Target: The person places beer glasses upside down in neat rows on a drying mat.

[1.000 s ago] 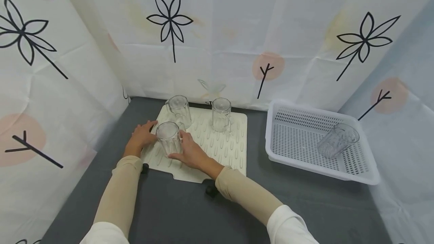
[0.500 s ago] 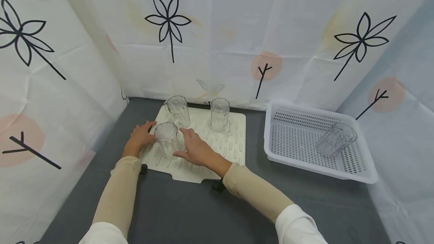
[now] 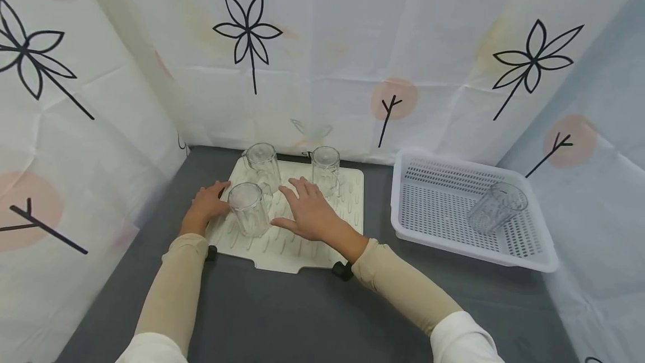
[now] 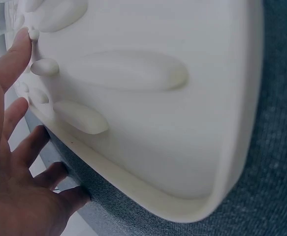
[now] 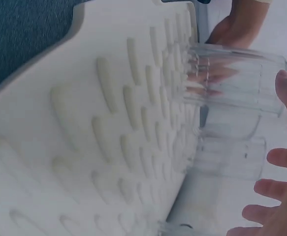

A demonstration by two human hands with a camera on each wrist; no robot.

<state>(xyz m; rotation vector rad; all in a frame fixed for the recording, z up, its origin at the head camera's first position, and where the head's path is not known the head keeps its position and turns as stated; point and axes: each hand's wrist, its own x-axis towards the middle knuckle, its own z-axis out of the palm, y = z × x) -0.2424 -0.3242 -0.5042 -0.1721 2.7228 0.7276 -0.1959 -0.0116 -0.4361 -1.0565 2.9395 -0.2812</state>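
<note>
A clear glass mug (image 3: 250,214) stands upside down, by its look, near the left front of a cream ridged drying mat (image 3: 282,256). My left hand (image 3: 205,207) rests at the mat's left edge with fingers spread. In the left wrist view its thumb (image 4: 13,59) lies over the mat's ridges. Right of the mug, my right hand (image 3: 313,213) hovers above the mat, fingers spread and holding nothing. Two more glass mugs stand farther back, one at the left (image 3: 266,164) and one at the right (image 3: 326,170); the right hand partly covers the latter's base.
A white perforated basket (image 3: 423,240) stands on the dark table (image 3: 282,318) at the right. Inside it a clear glass (image 3: 496,209) lies tilted. Patterned white curtains (image 3: 327,32) hang close behind the table and at both sides.
My right hand has let go of the front mug and moved right, its fingers spreading. The mug stays on the mat. The left hand has hardly moved; the whole view shifts slightly left.
</note>
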